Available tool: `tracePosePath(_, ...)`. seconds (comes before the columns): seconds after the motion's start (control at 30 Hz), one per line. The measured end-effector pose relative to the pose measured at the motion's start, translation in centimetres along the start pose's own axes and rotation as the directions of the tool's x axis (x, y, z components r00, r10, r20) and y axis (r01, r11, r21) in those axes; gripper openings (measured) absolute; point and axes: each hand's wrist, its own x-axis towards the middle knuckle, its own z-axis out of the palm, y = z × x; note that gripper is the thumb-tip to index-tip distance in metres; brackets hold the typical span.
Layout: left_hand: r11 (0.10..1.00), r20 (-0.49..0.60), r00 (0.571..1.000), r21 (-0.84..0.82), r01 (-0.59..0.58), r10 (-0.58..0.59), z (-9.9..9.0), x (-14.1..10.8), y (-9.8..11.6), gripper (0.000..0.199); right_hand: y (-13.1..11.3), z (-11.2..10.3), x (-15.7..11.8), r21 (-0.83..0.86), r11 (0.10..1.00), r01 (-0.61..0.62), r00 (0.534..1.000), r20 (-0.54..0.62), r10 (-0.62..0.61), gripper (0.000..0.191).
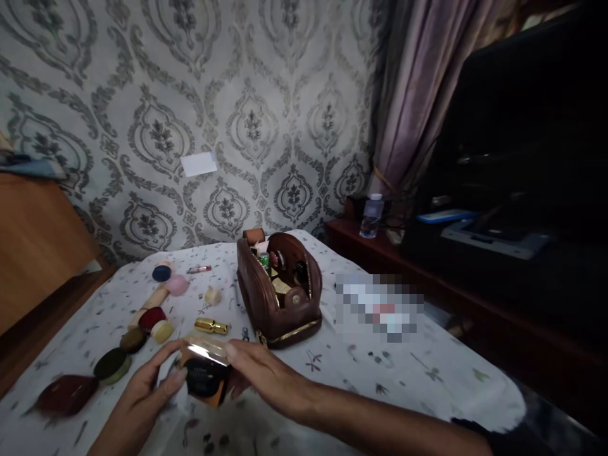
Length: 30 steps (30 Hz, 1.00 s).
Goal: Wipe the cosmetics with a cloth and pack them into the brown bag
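Observation:
A small black-and-orange cosmetic box [205,377] with a shiny gold top is held between both hands above the front of the table. My left hand [151,383] grips its left side, thumb across the front. At its right edge, my right hand [254,364] is closed on the box, with some fingers hidden behind it. Just beyond lies a gold lipstick tube [211,325]. An unzipped brown leather makeup bag [278,310] stands behind and to the right, holding several cosmetics.
Along the left lie a dark red case [67,395], an olive round container [113,365], a pink sponge [177,285] and a navy round item [161,273]. A water bottle [372,216] stands on the dark red ledge [342,233]. The patterned tablecloth [403,386] covers the table.

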Motion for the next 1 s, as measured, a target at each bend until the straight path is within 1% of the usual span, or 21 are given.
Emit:
tracePosePath(0.03,1.0,0.018,1.0,-0.017,-0.004,0.004,0.4,0.4,0.5,0.067,-1.0,-0.5,-0.5,-0.15,0.987,0.051,0.998,-0.022,-0.055,0.047)
tracePosePath(0.07,0.999,0.046,0.999,-0.024,-0.02,0.021,0.7,0.8,1.0,0.065,-2.0,-1.0,-1.0,-0.267,0.961,0.077,0.995,-0.038,-0.09,0.041)
tracePosePath(0.1,0.999,0.083,0.996,-0.021,-0.044,0.045,1.0,1.1,1.5,0.061,-2.9,-1.5,-1.4,-0.344,0.935,0.085,0.993,-0.045,-0.107,0.034)
tracePosePath(0.17,0.995,0.165,0.981,0.0,-0.104,0.103,1.6,1.7,2.4,0.052,-4.3,-2.1,-1.9,-0.409,0.911,0.052,0.995,-0.054,-0.081,0.021)
tracePosePath(0.23,0.988,0.228,0.963,0.006,-0.152,0.147,2.2,2.0,3.1,0.046,-4.8,-2.4,-2.2,-0.432,0.902,-0.003,0.997,-0.068,-0.029,0.018)
tracePosePath(0.3,0.985,0.259,0.951,-0.003,-0.175,0.169,2.7,2.1,3.8,0.044,-4.8,-2.6,-2.4,-0.464,0.885,-0.036,0.996,-0.089,-0.007,0.017)
tracePosePath(0.37,0.984,0.242,0.954,-0.01,-0.178,0.175,3.1,2.1,4.3,0.045,-4.9,-3.0,-2.5,-0.464,0.886,-0.023,0.995,-0.098,-0.025,0.016)
tracePosePath(0.43,0.986,0.149,0.975,-0.021,-0.163,0.164,3.3,2.3,4.5,0.049,-5.7,-3.8,-2.5,-0.428,0.904,0.008,0.994,-0.092,-0.052,0.018)
tracePosePath(0.5,0.992,0.05,0.991,-0.048,-0.12,0.122,3.1,2.5,4.2,0.055,-7.7,-5.0,-2.4,-0.429,0.902,0.047,0.989,-0.11,-0.103,0.023)
tracePosePath(0.53,0.994,0.022,0.996,-0.063,-0.091,0.092,2.9,2.7,3.9,0.058,-9.0,-5.8,-2.2,-0.495,0.865,0.086,0.972,-0.148,-0.181,0.023)
tracePosePath(0.57,0.995,0.013,0.998,-0.071,-0.066,0.067,2.7,2.8,3.4,0.06,-10.5,-6.7,-1.8,-0.59,0.799,0.116,0.944,-0.185,-0.274,0.022)
tracePosePath(0.6,0.996,0.013,0.998,-0.069,-0.053,0.054,2.6,2.9,2.8,0.059,-11.9,-7.6,-1.4,-0.692,0.714,0.104,0.915,-0.214,-0.341,0.021)
tracePosePath(0.63,0.997,0.011,0.998,-0.057,-0.057,0.058,2.4,3.0,2.0,0.058,-13.1,-8.5,-0.9,-0.788,0.613,0.059,0.876,-0.254,-0.41,0.02)
tracePosePath(0.67,0.997,0.005,0.997,-0.037,-0.071,0.071,2.4,3.1,1.1,0.056,-14.2,-9.4,-0.2,-0.878,0.478,-0.023,0.844,-0.273,-0.461,0.019)
tracePosePath(0.7,0.996,0.004,0.996,-0.014,-0.09,0.09,2.4,3.1,0.2,0.054,-14.9,-10.2,0.5,-0.932,0.342,-0.122,0.822,-0.288,-0.491,0.021)
tracePosePath(0.73,0.994,0.019,0.994,0.007,-0.107,0.107,2.5,3.1,-0.8,0.051,-15.4,-11.0,1.3,-0.948,0.234,-0.217,0.808,-0.309,-0.501,0.028)
tracePosePath(0.8,0.991,0.083,0.989,0.038,-0.13,0.126,2.8,3.0,-2.7,0.048,-15.5,-12.2,3.0,-0.942,0.075,-0.326,0.831,-0.324,-0.453,0.045)
tracePosePath(0.83,0.989,0.126,0.983,0.049,-0.138,0.131,2.9,3.0,-3.6,0.046,-15.3,-12.6,3.7,-0.934,0.006,-0.357,0.845,-0.325,-0.425,0.049)
tracePosePath(0.87,0.988,0.16,0.978,0.056,-0.145,0.134,3.1,3.0,-4.3,0.044,-14.9,-13.0,4.4,-0.925,-0.064,-0.373,0.863,-0.322,-0.389,0.049)
tracePosePath(0.93,0.987,0.185,0.973,0.051,-0.152,0.14,3.3,3.0,-5.3,0.042,-14.0,-13.4,5.6,-0.907,-0.193,-0.374,0.901,-0.305,-0.309,0.042)
tracePosePath(1.0,0.989,0.181,0.974,0.033,-0.147,0.138,3.5,3.1,-5.8,0.042,-13.2,-13.7,6.4,-0.897,-0.274,-0.348,0.928,-0.288,-0.235,0.036)
